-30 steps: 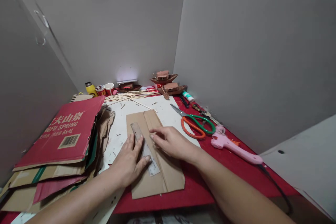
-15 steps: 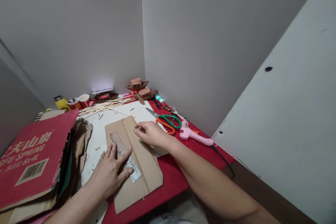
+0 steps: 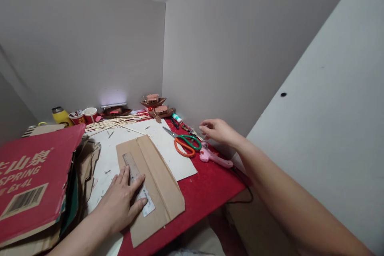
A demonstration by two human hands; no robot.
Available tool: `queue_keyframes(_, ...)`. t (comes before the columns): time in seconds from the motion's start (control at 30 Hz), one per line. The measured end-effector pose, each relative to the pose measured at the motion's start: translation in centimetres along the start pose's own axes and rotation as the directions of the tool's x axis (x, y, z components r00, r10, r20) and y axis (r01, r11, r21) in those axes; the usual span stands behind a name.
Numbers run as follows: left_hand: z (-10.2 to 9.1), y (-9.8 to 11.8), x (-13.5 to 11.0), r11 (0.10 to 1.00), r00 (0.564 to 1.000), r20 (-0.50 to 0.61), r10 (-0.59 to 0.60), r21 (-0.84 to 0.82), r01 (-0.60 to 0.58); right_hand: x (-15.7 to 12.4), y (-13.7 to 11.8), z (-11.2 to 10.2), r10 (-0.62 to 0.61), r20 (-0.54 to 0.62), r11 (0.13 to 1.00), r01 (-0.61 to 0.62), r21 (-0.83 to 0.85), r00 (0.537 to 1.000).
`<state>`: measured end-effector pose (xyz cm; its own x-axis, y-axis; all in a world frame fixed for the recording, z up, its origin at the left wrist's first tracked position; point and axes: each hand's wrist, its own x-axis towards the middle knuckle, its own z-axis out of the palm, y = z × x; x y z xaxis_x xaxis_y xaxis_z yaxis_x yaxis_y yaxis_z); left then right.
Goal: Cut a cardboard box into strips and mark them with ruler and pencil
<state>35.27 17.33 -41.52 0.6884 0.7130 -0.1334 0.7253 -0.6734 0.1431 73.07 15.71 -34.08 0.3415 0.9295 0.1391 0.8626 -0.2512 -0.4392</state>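
Observation:
My left hand (image 3: pixel 121 200) lies with fingers spread on a clear ruler (image 3: pixel 134 170), pressing it against a folded piece of brown cardboard (image 3: pixel 156 180). The ruler runs roughly along the cardboard's crease, to its left. Raised over the table's right side, my right hand (image 3: pixel 219 131) has loosely bent fingers and nothing visible in it. Below it are a pink glue gun (image 3: pixel 216 159) with a dark cord and scissors (image 3: pixel 187 145) with one green and one orange handle. Close by its fingertips lie small tools (image 3: pixel 190 130), partly hard to make out.
A red cardboard box stack (image 3: pixel 39 168) stands at the left. Along the back are model boats (image 3: pixel 162 111), thin sticks (image 3: pixel 117 122), paper cups (image 3: pixel 90 115), a yellow bottle (image 3: pixel 61 116) and a glue stick (image 3: pixel 177 118). White board (image 3: pixel 183 168) covers part of the red tabletop (image 3: pixel 207 192). Grey panels enclose the table.
My right hand has left the cardboard and moved right, above the glue gun. My left hand stays on the ruler. The view has shifted slightly.

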Motion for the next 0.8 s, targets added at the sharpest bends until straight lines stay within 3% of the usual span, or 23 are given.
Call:
queue_keyframes(0.13,0.0,-0.2,-0.1,1.000,0.999,-0.027,0.028,-0.004,-0.029,1.6,0.7,0.7,0.039,0.017,0.996,-0.037,-0.084,0.999)
queue_keyframes(0.57,-0.2,0.0,-0.7,0.999,0.999,-0.019,0.037,-0.008,-0.037,6.2,-0.7,3.6,0.144,0.127,0.931,-0.091,-0.353,0.981)
queue_keyframes(0.67,-0.7,0.3,-1.0,0.999,1.000,0.009,0.022,-0.048,-0.022,6.3,-2.0,4.5,0.123,0.150,0.926,-0.060,-0.372,0.981)
queue_keyframes(0.8,-1.0,0.7,-1.3,0.996,1.000,0.027,0.006,-0.087,-0.004,5.5,-4.8,5.4,0.005,0.158,0.933,0.052,-0.357,0.987)
